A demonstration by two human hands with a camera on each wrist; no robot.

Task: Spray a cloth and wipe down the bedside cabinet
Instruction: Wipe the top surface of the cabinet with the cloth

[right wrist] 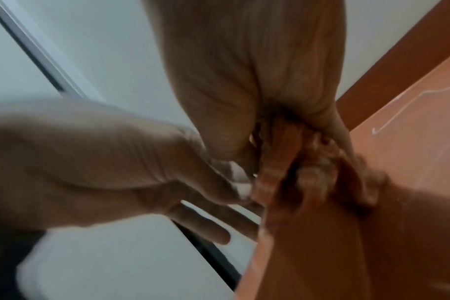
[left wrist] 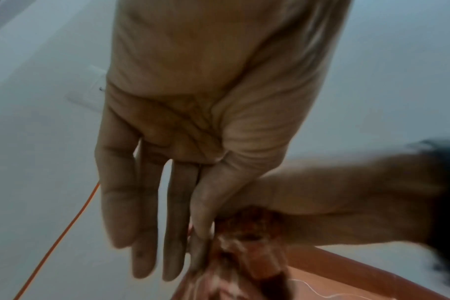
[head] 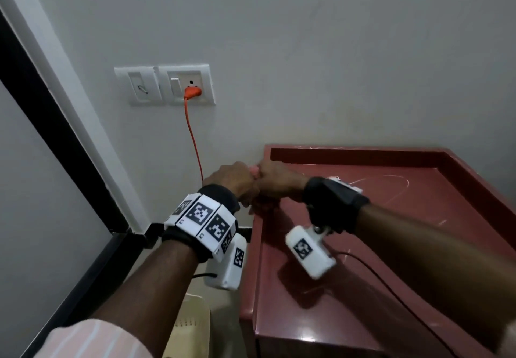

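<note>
The left hand (head: pixel 233 180) pinches an edge of the pink cloth (left wrist: pixel 240 251) between thumb and forefinger, its other three fingers (left wrist: pixel 117 203) hanging straight and loose beside the pinch, as the left wrist view shows. The right hand (head: pixel 275 179) is closed round the bunched middle of the same cloth, the folds squeezed between palm and curled fingers in the right wrist view; both wrist views are blurred, so the weave and the exact lie of the folds cannot be told. The two hands touch one another at the far left corner of the red bedside cabinet (head: pixel 391 246), with the cloth just above the cabinet's left edge and partly over its top; whether the cloth rests on the surface cannot be told. To the left of the cabinet a dark door frame (head: pixel 55 123) runs down the wall. Nearer the cabinet, and above it on the wall, sits a white switch plate (head: pixel 164 85) with an orange plug (head: pixel 192 92) in its socket, and an orange cord (head: pixel 194 140) drops from the plug to behind the left hand. On the cabinet top, right of the hands, pale scratch marks (head: pixel 391 187) curve across the red surface, and a raised rim (head: pixel 363 153) runs along the back against the wall.
</note>
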